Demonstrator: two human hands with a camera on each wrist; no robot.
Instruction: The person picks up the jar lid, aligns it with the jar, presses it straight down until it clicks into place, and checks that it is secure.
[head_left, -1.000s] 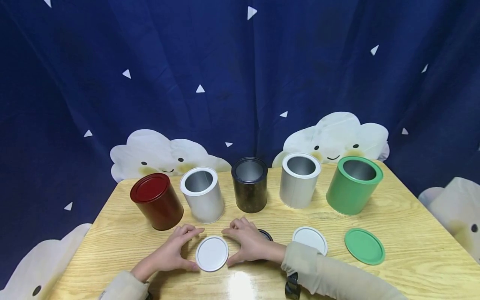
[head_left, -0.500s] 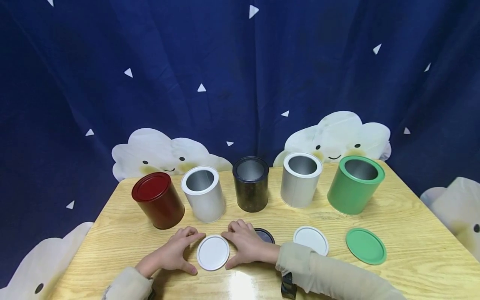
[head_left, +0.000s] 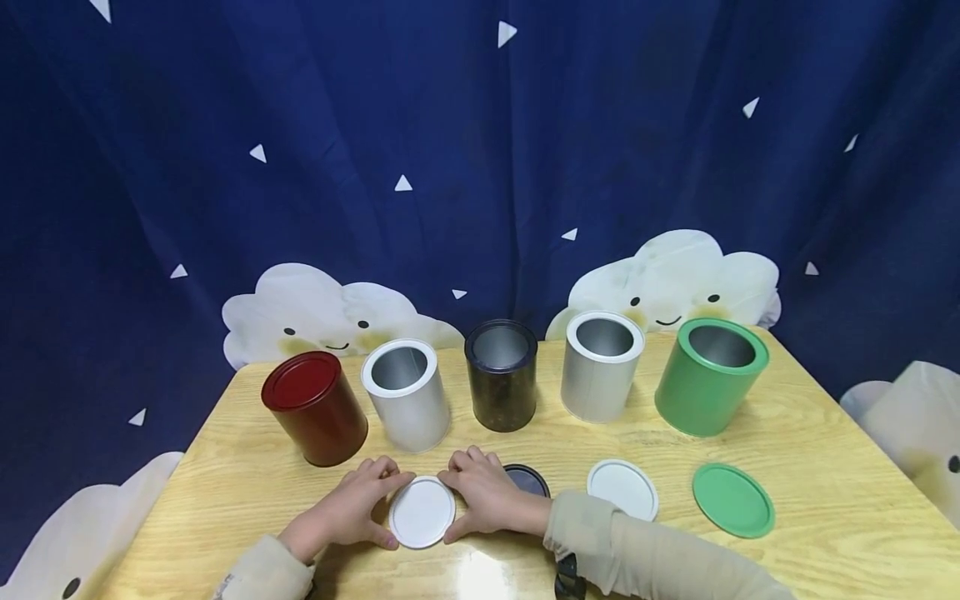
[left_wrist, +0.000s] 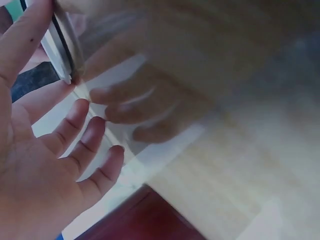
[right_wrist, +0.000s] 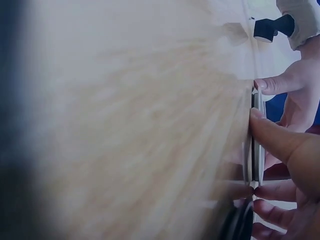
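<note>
Fingers of left hand and right hand pinch a white lid.
Only wrist views show its dark-lined edge; beyond fingers, wooden tabletop.

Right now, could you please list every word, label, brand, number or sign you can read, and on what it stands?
None can be read. The white lid between the left hand and right hand shows no lettering, nor do the five cans.
A small mark on the left sleeve is too blurred to make out.
</note>
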